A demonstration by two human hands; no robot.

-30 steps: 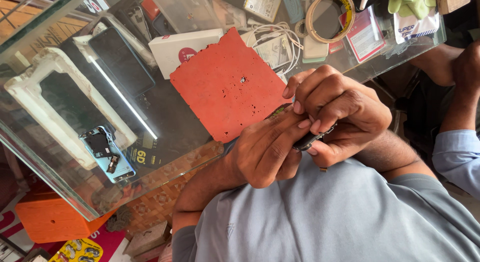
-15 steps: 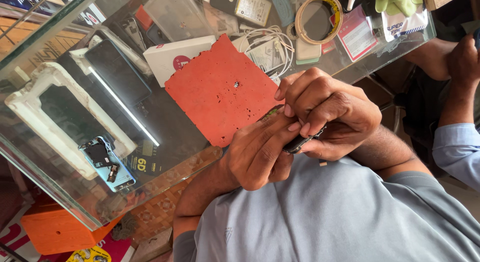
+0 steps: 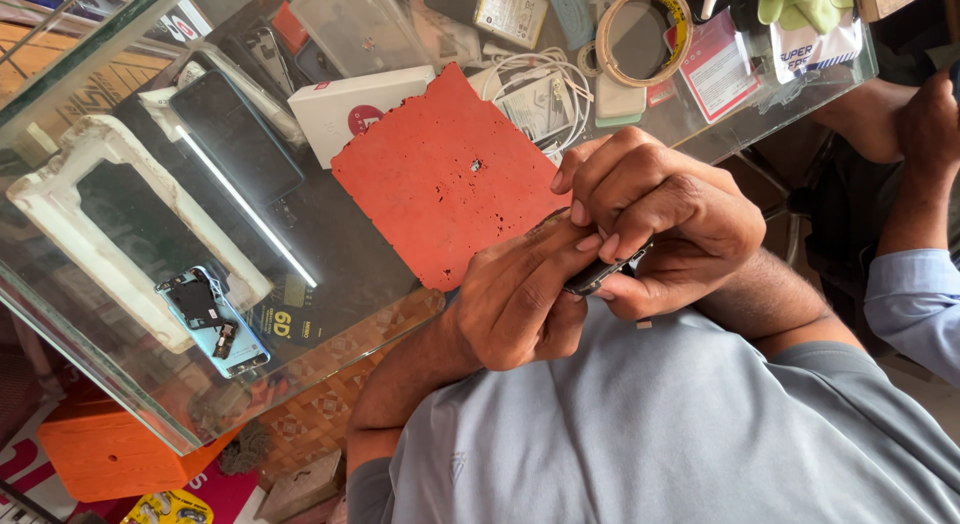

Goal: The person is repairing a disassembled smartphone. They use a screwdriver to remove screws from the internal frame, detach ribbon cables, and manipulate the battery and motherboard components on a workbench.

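Plainly clamped a dark phone (image 3: 598, 276) between left hand (image 3: 515, 309) and right hand (image 3: 665, 219), both grips closed around it, just off the glass table (image 3: 150, 384) edge by the orange mat (image 3: 440, 174). Could have slipped lapward under hard fingertip pressure. Had open room only toward the body.
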